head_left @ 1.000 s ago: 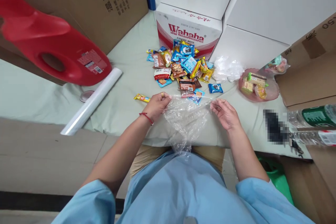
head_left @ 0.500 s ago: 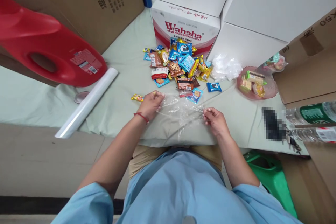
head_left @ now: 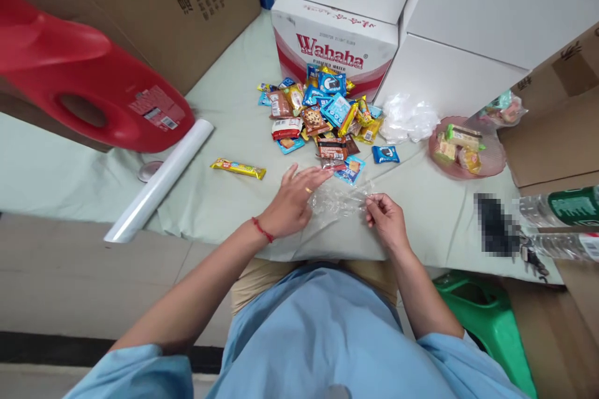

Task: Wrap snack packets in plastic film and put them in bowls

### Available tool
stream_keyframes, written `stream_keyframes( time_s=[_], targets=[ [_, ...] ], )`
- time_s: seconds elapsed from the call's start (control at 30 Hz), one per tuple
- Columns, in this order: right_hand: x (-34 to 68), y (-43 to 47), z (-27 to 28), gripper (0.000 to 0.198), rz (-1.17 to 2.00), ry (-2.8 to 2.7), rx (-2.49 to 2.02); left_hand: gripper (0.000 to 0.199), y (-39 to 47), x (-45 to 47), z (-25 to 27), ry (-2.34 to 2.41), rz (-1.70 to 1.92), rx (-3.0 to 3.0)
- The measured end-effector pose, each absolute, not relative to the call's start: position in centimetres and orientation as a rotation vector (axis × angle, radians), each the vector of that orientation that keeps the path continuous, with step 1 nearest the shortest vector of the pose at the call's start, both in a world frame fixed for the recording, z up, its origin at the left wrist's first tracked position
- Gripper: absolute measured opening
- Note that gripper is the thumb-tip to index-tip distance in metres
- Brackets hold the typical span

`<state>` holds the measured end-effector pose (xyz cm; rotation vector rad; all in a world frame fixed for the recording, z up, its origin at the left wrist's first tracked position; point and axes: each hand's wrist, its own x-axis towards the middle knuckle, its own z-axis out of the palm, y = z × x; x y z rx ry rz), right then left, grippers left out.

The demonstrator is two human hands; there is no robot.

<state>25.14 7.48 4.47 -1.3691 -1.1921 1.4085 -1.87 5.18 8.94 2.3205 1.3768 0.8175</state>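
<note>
A clear plastic bag (head_left: pixel 334 202) lies crumpled near the table's front edge, between my two hands. My right hand (head_left: pixel 384 217) pinches its right end between thumb and fingers. Over its left part is my left hand (head_left: pixel 294 202), fingers stretched out, with a ring and a red string bracelet; whether it touches the plastic I cannot tell. Just beyond lies a heap of small wrapped snacks (head_left: pixel 322 113) in blue, yellow, brown and red. A blue snack packet (head_left: pixel 385 154) sits apart on the right, and a long yellow snack bar (head_left: pixel 238 168) on the left.
Left are a red jug (head_left: pixel 116 90) and a white roll (head_left: pixel 161 181). Behind the heap stands a Wahaba carton (head_left: pixel 334 43). Right are white plastic bags (head_left: pixel 407 118), a pink dish (head_left: pixel 496 159) with snacks, keys (head_left: pixel 531 257) and bottles (head_left: pixel 564 243). A green stool (head_left: pixel 496 336) stands below.
My left hand has let go of the bag's left side, opened and moved right over it. The bag has slackened and bunched. The yellow bar shows fully. My right hand keeps its pinch.
</note>
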Motion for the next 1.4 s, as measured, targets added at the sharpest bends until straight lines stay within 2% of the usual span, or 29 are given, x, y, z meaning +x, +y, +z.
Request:
stream_keyframes(
  time_s=[0.07,0.17,0.23,0.37,0.53,0.67,0.8,0.93,1.1,1.23,1.3,1.4],
  targets=[
    [25.7,7.8,4.5,0.035,1.409,-1.188,-1.392,0.072,5.4,-1.9,8.1,1.366,0.753,2.305],
    [27.1,8.3,4.3,0.038,1.396,-1.129,-1.450,0.042,4.6,-3.1,6.9,1.285,0.798,2.409],
    [28.1,8.7,4.1,0.039,1.395,-1.081,-1.471,0.033,3.2,-4.2,6.5,1.204,0.834,2.504],
    [29.6,9.2,4.0,0.038,1.434,-1.025,-1.451,0.040,0.1,-6.3,6.1,1.157,0.645,2.539],
    [30.0,9.7,4.5,0.040,1.567,-1.118,-1.433,0.046,-1.2,-8.7,6.6,1.193,0.394,2.303],
    [29.8,9.7,5.0,0.040,1.607,-1.182,-1.377,0.027,-0.5,-8.7,7.9,1.448,0.547,2.092],
    [29.5,9.6,5.3,0.040,1.624,-1.212,-1.340,0.033,0.4,-5.2,8.9,1.979,0.709,2.094],
    [29.5,9.4,5.6,0.047,1.647,-1.262,-1.343,0.029,1.8,-1.2,7.8,1.844,0.680,2.275],
    [31.8,8.2,5.8,0.050,1.729,-1.330,-1.379,0.053,3.6,-0.9,3.7,1.833,0.428,2.288],
    [34.9,7.6,6.4,0.044,1.833,-1.426,-1.482,0.060,3.5,-1.6,2.2,1.824,0.348,2.307],
    [35.9,8.6,7.0,0.041,1.742,-1.496,-1.548,0.061,3.3,-1.5,2.2,1.827,0.334,2.316],
    [35.4,12.4,8.0,0.036,1.371,-1.647,-1.579,0.064,3.1,-1.2,2.5,1.821,0.304,2.335]
  ],
)
